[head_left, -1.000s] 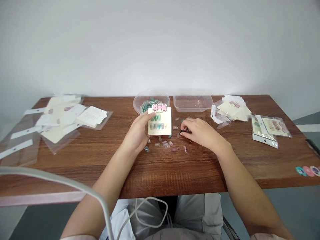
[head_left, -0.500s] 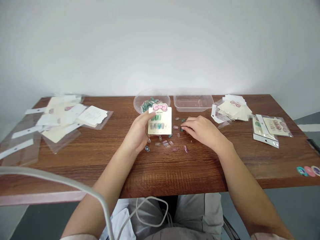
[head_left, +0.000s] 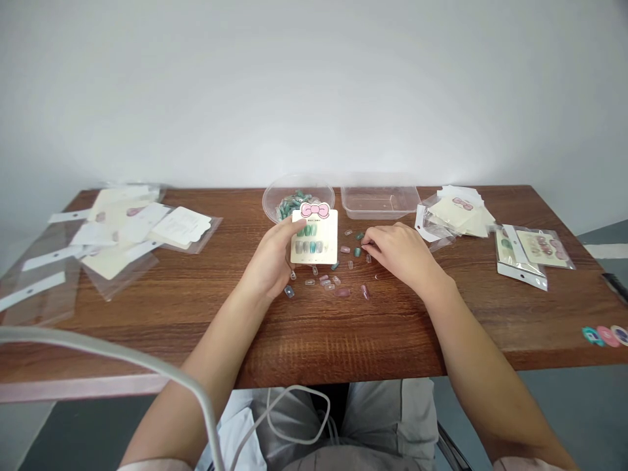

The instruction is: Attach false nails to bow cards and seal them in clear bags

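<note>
My left hand (head_left: 271,255) grips a cream display card (head_left: 314,259) by its left edge, thumb over the front. The card has a pink bow on top and two rows of press-on nails, green ones above and grey and teal ones below. My right hand (head_left: 402,252) is at the right of the loose press-on nails (head_left: 328,283), its thumb and index finger drawn together low over the table. Whatever lies between those fingertips is too small to make out. Just left of them is a dark green nail (head_left: 357,252).
Behind the card stands a round clear tub (head_left: 271,199) of green nails, with a rectangular clear box (head_left: 380,212) beside it. Cards and plastic sleeves (head_left: 118,229) lie at the left, more cards (head_left: 456,212) and packed sets (head_left: 532,252) at the right. A pale cable (head_left: 122,350) crosses the front left.
My right hand has shifted slightly right, uncovering the dark green nail and a small pale nail near its fingertips. My left hand and the card have stayed nearly still.
</note>
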`<state>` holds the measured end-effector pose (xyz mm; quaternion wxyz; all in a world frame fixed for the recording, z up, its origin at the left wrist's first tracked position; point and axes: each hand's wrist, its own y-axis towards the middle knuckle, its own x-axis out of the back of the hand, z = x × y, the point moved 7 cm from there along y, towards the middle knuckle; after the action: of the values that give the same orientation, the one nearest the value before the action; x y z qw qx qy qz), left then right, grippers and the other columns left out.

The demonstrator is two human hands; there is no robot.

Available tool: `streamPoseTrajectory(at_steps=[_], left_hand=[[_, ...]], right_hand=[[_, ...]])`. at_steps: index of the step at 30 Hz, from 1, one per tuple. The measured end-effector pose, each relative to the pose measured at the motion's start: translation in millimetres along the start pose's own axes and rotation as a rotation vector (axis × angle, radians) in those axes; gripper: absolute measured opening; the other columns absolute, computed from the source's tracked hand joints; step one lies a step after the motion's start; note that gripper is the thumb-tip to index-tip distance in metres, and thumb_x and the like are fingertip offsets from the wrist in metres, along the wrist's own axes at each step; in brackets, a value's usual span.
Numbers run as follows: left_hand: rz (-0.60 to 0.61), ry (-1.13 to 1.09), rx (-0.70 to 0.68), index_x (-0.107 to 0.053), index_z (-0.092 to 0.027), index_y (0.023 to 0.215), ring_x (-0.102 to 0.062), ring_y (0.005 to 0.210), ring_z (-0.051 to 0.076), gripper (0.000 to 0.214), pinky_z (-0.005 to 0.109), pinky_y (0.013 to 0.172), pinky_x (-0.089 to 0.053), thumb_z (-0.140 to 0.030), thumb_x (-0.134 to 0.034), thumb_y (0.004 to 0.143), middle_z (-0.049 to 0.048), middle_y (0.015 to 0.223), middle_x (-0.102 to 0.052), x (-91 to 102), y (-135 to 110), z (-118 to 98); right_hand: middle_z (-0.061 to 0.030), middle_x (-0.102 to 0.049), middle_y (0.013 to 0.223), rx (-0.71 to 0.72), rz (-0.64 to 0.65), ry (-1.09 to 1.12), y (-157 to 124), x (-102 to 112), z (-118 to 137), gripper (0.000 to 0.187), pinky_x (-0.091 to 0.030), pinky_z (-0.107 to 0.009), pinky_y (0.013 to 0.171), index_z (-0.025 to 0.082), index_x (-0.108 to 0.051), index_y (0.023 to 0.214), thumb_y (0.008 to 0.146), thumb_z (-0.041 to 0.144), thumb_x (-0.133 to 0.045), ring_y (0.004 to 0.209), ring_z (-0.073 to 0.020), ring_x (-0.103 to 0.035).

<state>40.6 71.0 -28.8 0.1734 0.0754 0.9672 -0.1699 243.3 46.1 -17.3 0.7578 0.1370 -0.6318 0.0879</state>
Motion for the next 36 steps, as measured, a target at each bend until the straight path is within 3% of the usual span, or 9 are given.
streamPoseTrajectory(at_steps=[5,11,36], left_hand=[[0.003,-0.009,-0.007,-0.072,-0.013,0.11,-0.074,0.093,0.022,0.033,0.025,0.066,-0.056,-0.031,-0.076,0.083,0.0109,0.108,-0.078,-0.3,1,0],[0.007,-0.017,-0.013,-0.072,-0.013,0.109,-0.073,0.094,0.022,0.031,0.025,0.068,-0.056,-0.03,-0.075,0.083,0.0115,0.113,-0.078,-0.7,0,-1],[0.007,-0.012,-0.006,-0.073,-0.013,0.106,-0.074,0.093,0.022,0.029,0.024,0.067,-0.055,-0.03,-0.076,0.082,0.0108,0.112,-0.079,-3.3,-1,2]], right_hand=[[-0.0068,-0.078,0.103,0.039,0.057,-0.032,1,-3,1,0.028,-0.05,-0.042,0.085,0.021,-0.079,0.094,0.101,0.012,-0.054,0.085,-0.0244,-0.072],[-0.005,-0.078,0.109,0.094,0.083,0.061,-2,-2,2,0.024,-0.052,-0.045,0.092,0.023,-0.081,0.107,0.1,0.015,-0.06,0.091,-0.0239,-0.072],[-0.006,-0.074,0.104,-0.023,0.137,0.257,0,-7,-8,0.017,-0.053,-0.037,0.081,0.02,-0.077,0.108,0.097,0.023,-0.065,0.091,-0.022,-0.071]])
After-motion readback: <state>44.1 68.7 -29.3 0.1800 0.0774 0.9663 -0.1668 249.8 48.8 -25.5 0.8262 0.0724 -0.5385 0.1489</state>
